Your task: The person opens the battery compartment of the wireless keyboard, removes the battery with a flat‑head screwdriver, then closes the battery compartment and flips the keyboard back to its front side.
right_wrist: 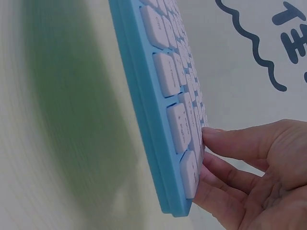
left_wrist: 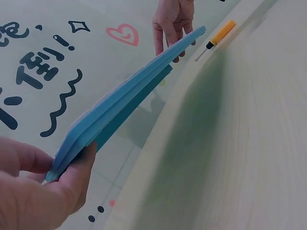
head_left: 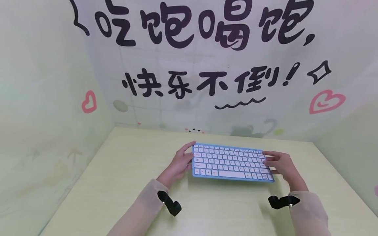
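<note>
A light blue keyboard with white keys [head_left: 231, 162] is held above the table between both hands, its keys facing up toward the head view. At its left edge, my left hand [head_left: 179, 161] grips it, and the left wrist view shows the thumb and fingers of that hand [left_wrist: 45, 184] on either side of the blue edge. My right hand [head_left: 282, 165] pinches the opposite short side. In the right wrist view, the right thumb lies over the keys while other fingers reach behind the board.
Beneath the keyboard is a pale wood-grain table [head_left: 124, 190] with the keyboard's shadow on it. An orange-handled screwdriver [left_wrist: 223, 32] lies on the table toward the right side. Printed walls [head_left: 189, 111] enclose the back and sides. Black wrist devices [head_left: 169, 203] sit on both sleeves.
</note>
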`<action>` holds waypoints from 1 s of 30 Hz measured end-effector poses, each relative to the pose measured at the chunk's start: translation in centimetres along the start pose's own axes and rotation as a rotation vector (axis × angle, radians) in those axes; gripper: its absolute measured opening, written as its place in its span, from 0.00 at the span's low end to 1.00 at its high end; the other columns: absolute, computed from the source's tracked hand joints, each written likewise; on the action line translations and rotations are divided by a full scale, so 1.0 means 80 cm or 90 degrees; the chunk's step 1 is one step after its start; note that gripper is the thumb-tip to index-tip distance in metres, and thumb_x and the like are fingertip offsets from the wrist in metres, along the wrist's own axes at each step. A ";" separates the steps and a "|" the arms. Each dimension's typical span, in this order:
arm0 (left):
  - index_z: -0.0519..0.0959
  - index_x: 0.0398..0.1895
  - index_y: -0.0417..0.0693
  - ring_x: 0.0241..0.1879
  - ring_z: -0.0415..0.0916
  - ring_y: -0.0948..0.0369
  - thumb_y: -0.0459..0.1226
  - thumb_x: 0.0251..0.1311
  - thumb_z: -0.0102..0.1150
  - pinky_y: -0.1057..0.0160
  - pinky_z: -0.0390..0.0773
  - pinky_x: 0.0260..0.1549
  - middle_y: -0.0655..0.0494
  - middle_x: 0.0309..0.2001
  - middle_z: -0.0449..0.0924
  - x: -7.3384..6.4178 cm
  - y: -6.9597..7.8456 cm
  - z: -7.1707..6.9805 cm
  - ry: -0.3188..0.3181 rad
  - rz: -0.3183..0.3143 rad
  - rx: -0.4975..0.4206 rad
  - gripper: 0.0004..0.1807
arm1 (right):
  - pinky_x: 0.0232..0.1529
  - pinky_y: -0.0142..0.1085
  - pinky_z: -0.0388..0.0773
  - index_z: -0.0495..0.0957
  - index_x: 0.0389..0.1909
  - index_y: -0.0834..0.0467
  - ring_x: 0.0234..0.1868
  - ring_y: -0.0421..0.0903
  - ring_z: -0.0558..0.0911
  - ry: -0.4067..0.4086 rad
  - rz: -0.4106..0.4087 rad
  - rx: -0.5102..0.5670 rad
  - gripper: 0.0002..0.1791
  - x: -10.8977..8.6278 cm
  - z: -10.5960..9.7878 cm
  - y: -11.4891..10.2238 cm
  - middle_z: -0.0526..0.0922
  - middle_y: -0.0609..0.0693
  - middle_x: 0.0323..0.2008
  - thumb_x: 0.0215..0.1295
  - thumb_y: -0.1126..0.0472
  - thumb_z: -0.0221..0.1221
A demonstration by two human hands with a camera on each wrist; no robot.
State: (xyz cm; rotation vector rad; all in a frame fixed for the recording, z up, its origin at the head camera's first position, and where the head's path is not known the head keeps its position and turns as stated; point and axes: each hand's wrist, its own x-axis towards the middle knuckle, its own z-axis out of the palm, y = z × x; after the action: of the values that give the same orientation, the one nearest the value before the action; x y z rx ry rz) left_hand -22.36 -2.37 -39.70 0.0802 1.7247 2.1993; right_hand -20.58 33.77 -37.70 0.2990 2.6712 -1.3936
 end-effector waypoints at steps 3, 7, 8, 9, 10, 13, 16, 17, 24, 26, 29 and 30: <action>0.55 0.69 0.56 0.38 0.78 0.55 0.30 0.68 0.39 0.57 0.79 0.35 0.43 0.50 0.75 -0.002 0.005 0.000 -0.012 0.008 0.002 0.27 | 0.34 0.43 0.79 0.61 0.62 0.71 0.32 0.44 0.78 -0.005 -0.006 0.010 0.30 0.001 0.000 0.000 0.73 0.68 0.46 0.60 0.68 0.58; 0.56 0.69 0.56 0.37 0.78 0.56 0.30 0.68 0.39 0.58 0.79 0.34 0.43 0.49 0.76 -0.005 0.012 0.002 -0.005 0.016 0.001 0.27 | 0.34 0.43 0.79 0.61 0.62 0.71 0.32 0.43 0.79 -0.018 -0.016 0.021 0.30 0.003 0.003 0.001 0.74 0.66 0.46 0.60 0.67 0.58; 0.57 0.68 0.55 0.36 0.78 0.56 0.30 0.68 0.39 0.59 0.79 0.33 0.43 0.48 0.76 -0.006 0.013 0.002 -0.001 0.020 0.002 0.27 | 0.34 0.43 0.79 0.61 0.62 0.71 0.32 0.43 0.79 -0.021 -0.020 0.022 0.30 0.003 0.003 0.001 0.75 0.66 0.46 0.60 0.66 0.58; 0.57 0.68 0.55 0.36 0.78 0.56 0.30 0.67 0.39 0.59 0.79 0.33 0.44 0.48 0.76 -0.006 0.014 0.003 0.005 0.024 0.002 0.26 | 0.34 0.42 0.79 0.61 0.62 0.71 0.32 0.42 0.79 -0.024 -0.024 0.023 0.30 0.004 0.004 0.001 0.75 0.65 0.46 0.61 0.66 0.58; 0.58 0.68 0.56 0.36 0.78 0.55 0.30 0.67 0.39 0.59 0.79 0.33 0.44 0.48 0.76 -0.007 0.015 0.003 0.012 0.027 0.001 0.26 | 0.34 0.42 0.79 0.61 0.62 0.71 0.33 0.42 0.79 -0.026 -0.027 0.023 0.29 0.004 0.004 0.000 0.75 0.65 0.47 0.61 0.66 0.58; 0.60 0.67 0.59 0.38 0.78 0.55 0.31 0.67 0.40 0.58 0.79 0.36 0.45 0.49 0.76 -0.010 0.021 0.006 0.031 0.037 0.004 0.26 | 0.34 0.41 0.79 0.61 0.62 0.71 0.33 0.42 0.79 -0.029 -0.032 0.020 0.29 0.004 0.005 -0.003 0.74 0.66 0.48 0.62 0.65 0.57; 0.60 0.67 0.59 0.38 0.78 0.55 0.30 0.67 0.41 0.56 0.78 0.37 0.45 0.49 0.76 -0.015 0.030 0.008 0.032 0.055 0.010 0.26 | 0.35 0.41 0.79 0.61 0.62 0.70 0.34 0.42 0.78 -0.033 -0.035 0.014 0.29 0.004 0.005 -0.007 0.72 0.67 0.49 0.63 0.64 0.56; 0.59 0.68 0.57 0.38 0.78 0.55 0.30 0.67 0.41 0.56 0.78 0.36 0.44 0.49 0.76 -0.018 0.033 0.009 0.027 0.062 0.012 0.27 | 0.35 0.41 0.79 0.61 0.62 0.70 0.34 0.43 0.78 -0.033 -0.035 0.014 0.29 0.004 0.005 -0.008 0.72 0.67 0.50 0.63 0.64 0.56; 0.56 0.69 0.52 0.37 0.78 0.56 0.28 0.66 0.41 0.56 0.79 0.34 0.41 0.50 0.75 -0.037 0.064 0.017 0.020 0.069 0.018 0.28 | 0.36 0.42 0.79 0.61 0.62 0.70 0.35 0.44 0.78 -0.051 -0.039 0.035 0.29 0.002 0.008 -0.013 0.72 0.66 0.50 0.63 0.62 0.56; 0.57 0.69 0.52 0.36 0.78 0.56 0.28 0.66 0.41 0.56 0.79 0.34 0.41 0.49 0.76 -0.035 0.065 0.015 0.029 0.074 0.021 0.28 | 0.36 0.42 0.79 0.61 0.62 0.70 0.35 0.44 0.79 -0.056 -0.047 0.042 0.29 0.002 0.009 -0.015 0.73 0.65 0.49 0.64 0.62 0.56; 0.58 0.68 0.53 0.36 0.79 0.56 0.28 0.66 0.41 0.56 0.79 0.33 0.41 0.48 0.76 -0.034 0.067 0.013 0.038 0.083 0.022 0.28 | 0.36 0.42 0.79 0.61 0.62 0.70 0.35 0.43 0.79 -0.060 -0.059 0.048 0.29 0.003 0.012 -0.019 0.74 0.64 0.48 0.63 0.63 0.56; 0.58 0.68 0.54 0.36 0.79 0.55 0.28 0.66 0.42 0.57 0.79 0.33 0.41 0.48 0.76 -0.034 0.068 0.012 0.043 0.085 0.024 0.28 | 0.36 0.43 0.79 0.62 0.62 0.70 0.35 0.43 0.79 -0.062 -0.062 0.049 0.29 0.004 0.013 -0.021 0.74 0.63 0.48 0.63 0.63 0.56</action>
State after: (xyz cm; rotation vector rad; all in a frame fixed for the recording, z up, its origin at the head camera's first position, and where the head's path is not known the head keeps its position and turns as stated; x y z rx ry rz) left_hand -20.82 -3.36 -33.83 0.1360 1.8475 2.2880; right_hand -21.26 32.04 -37.03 0.1056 2.5889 -1.5002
